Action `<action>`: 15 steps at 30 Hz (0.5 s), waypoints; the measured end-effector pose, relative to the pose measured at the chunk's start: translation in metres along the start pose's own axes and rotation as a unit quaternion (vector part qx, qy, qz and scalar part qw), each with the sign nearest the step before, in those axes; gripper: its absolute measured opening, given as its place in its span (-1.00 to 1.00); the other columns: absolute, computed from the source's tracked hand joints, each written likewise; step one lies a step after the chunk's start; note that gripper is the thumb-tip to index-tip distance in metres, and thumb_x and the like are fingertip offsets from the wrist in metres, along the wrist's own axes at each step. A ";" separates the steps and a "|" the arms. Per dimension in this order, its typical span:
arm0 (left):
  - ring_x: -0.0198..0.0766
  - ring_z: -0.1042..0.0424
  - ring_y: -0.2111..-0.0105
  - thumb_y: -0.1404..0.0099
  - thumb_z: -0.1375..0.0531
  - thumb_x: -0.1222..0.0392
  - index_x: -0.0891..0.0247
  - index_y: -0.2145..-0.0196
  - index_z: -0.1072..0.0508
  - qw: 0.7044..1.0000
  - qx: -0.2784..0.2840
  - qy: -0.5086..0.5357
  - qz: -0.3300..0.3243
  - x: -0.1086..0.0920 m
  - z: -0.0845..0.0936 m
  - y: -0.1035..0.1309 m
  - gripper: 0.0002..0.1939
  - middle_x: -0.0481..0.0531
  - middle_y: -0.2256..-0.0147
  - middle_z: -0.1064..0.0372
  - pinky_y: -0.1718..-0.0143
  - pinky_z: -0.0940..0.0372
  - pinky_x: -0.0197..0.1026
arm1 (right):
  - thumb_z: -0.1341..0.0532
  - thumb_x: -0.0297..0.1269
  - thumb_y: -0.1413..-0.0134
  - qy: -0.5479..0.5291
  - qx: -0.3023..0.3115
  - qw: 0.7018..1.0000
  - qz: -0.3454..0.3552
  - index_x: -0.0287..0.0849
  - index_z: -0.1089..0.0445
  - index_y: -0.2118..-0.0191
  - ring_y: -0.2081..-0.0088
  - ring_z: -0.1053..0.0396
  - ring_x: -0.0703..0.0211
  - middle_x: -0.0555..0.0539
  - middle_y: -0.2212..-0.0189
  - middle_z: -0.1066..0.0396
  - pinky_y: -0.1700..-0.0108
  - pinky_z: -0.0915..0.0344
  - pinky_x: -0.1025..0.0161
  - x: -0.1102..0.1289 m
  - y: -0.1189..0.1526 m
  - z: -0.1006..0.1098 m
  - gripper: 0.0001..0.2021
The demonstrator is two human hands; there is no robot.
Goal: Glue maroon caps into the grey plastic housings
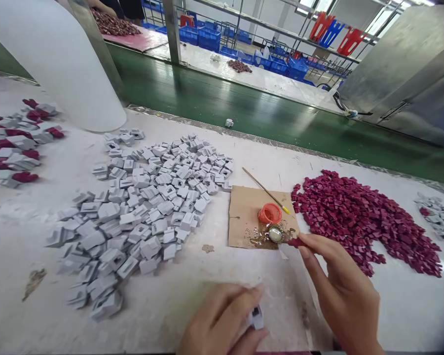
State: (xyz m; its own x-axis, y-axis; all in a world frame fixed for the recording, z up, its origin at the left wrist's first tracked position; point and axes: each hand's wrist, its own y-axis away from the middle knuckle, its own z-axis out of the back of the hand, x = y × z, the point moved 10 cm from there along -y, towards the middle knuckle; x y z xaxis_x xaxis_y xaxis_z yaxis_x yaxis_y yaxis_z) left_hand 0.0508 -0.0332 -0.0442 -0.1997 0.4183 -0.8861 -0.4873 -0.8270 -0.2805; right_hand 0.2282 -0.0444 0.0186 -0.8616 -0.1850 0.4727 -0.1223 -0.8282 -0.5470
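My left hand (222, 323) is at the near edge of the white table and grips a small grey plastic housing (256, 317). My right hand (342, 291) pinches a dark red plastic piece (295, 242) at its fingertips, held over the edge of a brown cardboard square (244, 217). On the cardboard sit an orange cap (270, 213) and a small glue-smeared lid (275, 234). A wide heap of grey housings (148, 212) lies to the left of the cardboard. A heap of dark red pieces (362, 217) lies to its right.
A thin stick (264, 190) lies across the cardboard's far corner. Assembled grey-and-red parts (15, 143) lie at the far left, a few more (438, 217) at the far right. A white roll (55, 59) stands behind. A green conveyor belt (244, 108) runs past the table; blue crates stand beyond.
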 end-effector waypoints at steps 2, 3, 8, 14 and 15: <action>-0.27 -0.50 0.32 -0.36 -0.19 0.14 0.19 0.02 -0.36 0.996 -0.008 -0.079 -0.046 -0.007 0.000 -0.001 -0.74 -0.01 0.29 -0.51 0.27 -0.43 -0.34 | -0.19 -0.51 -0.17 -0.049 -0.013 0.998 -0.041 -0.09 -0.40 0.05 0.10 -0.40 0.34 0.01 0.17 -0.46 0.03 -0.36 0.44 0.001 0.009 0.004 -0.73; -0.26 -0.50 0.33 -0.35 -0.21 0.15 0.22 0.07 -0.38 0.993 -0.017 -0.099 -0.060 -0.009 0.001 -0.001 -0.78 -0.02 0.31 -0.53 0.27 -0.44 -0.32 | -0.18 -0.52 -0.16 -0.074 -0.013 0.996 -0.054 -0.07 -0.40 0.07 0.12 -0.41 0.35 0.03 0.19 -0.46 0.07 -0.38 0.46 0.004 0.015 0.005 -0.73; -0.23 -0.46 0.35 -0.34 -0.20 0.22 0.26 0.17 -0.45 0.991 -0.034 -0.098 -0.080 -0.013 0.005 -0.006 -0.88 -0.02 0.32 -0.57 0.31 -0.45 -0.28 | -0.20 -0.61 -0.05 -0.177 0.030 0.983 -0.039 -0.12 -0.43 0.16 0.23 -0.45 0.29 0.00 0.30 -0.48 0.23 -0.46 0.42 0.033 0.034 -0.010 -0.72; -0.21 -0.45 0.35 -0.29 -0.23 0.31 0.26 0.17 -0.44 0.994 -0.024 -0.081 -0.065 -0.013 0.003 -0.006 -0.87 0.00 0.33 -0.56 0.32 -0.45 -0.25 | -0.19 -0.68 0.05 -0.205 0.061 0.977 0.021 -0.20 -0.43 0.20 0.34 -0.47 0.19 -0.10 0.38 -0.49 0.38 -0.49 0.31 0.049 0.034 -0.024 -0.69; -0.21 -0.45 0.34 -0.27 -0.23 0.33 0.26 0.17 -0.44 0.995 -0.021 -0.081 -0.062 -0.012 0.002 -0.006 -0.85 0.00 0.33 -0.56 0.31 -0.45 -0.25 | -0.18 -0.69 0.05 -0.198 0.075 0.977 0.026 -0.21 -0.43 0.20 0.34 -0.47 0.18 -0.11 0.38 -0.49 0.38 -0.49 0.31 0.049 0.034 -0.026 -0.68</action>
State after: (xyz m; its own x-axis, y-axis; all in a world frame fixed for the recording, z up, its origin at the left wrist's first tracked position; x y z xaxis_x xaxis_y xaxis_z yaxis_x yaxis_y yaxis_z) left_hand 0.0540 -0.0325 -0.0308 -0.2774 0.5696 -0.7737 -0.4805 -0.7796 -0.4017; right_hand 0.1691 -0.0681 0.0054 -0.6028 -0.3953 0.6931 0.0165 -0.8746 -0.4845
